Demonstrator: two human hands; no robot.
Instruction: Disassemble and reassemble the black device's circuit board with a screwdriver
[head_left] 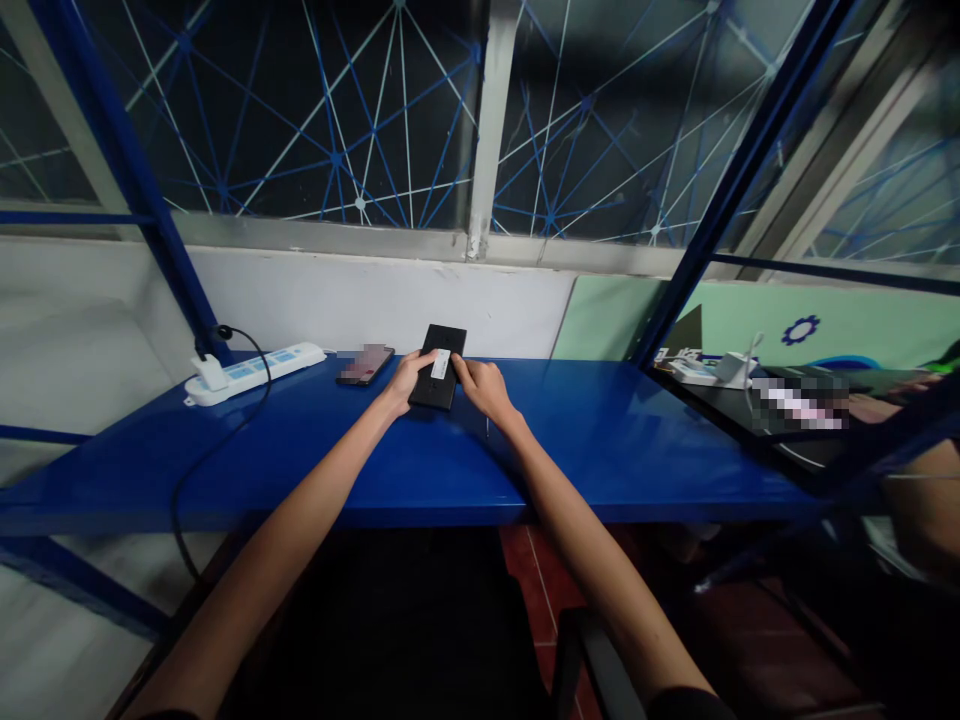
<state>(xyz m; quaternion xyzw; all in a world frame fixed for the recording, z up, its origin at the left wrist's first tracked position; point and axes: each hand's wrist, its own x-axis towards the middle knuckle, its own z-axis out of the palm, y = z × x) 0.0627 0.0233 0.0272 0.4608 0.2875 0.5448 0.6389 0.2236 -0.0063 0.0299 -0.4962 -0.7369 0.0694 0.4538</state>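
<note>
My left hand [406,382] grips a flat, dark rectangular slab [436,393] from its left side, with the thumb on top. The slab lies tilted over the table, and a small white label [441,364] sits near its middle. I cannot tell whether it is a device or a box. My right hand [486,388] is closed at the slab's right edge, thumb and finger close to the label. Beneath that fist a thin pale sliver [487,428] shows; what the fingers hold is otherwise hidden. Left of the slab a phone [365,365] lies on the table.
A white power strip [259,372] with a plugged-in charger lies at the left of the blue table [600,450]; its black cable [217,455] hangs over the front edge. Blue posts frame both sides. At right, another person's arm [926,480] is beside a dark neighbouring surface.
</note>
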